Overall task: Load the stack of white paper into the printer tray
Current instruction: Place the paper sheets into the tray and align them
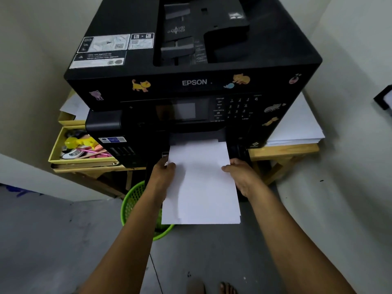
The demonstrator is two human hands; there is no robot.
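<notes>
Left hand (163, 172) & right hand (239, 172) each pinch a side edge of the paper stack (201, 183) — likely to keep sheets square. Front end sits in the printer (191, 81) tray slot; rest overhangs the floor.

A black printer (191, 81) with white EPSON lettering fills twelve o'clock, dotted with yellow, orange, purple and blue cat stickers (141, 85). At centre, a plain white stack of paper (201, 183). At nine o'clock, a pale yellow box (55, 149) with pink pens (95, 152) and a bright yellow object (79, 142). At seven o'clock, a lime green mesh basket (131, 202). A light wooden table (284, 149) at three o'clock carries white sheets (297, 128). The floor (63, 240) is grey.
</notes>
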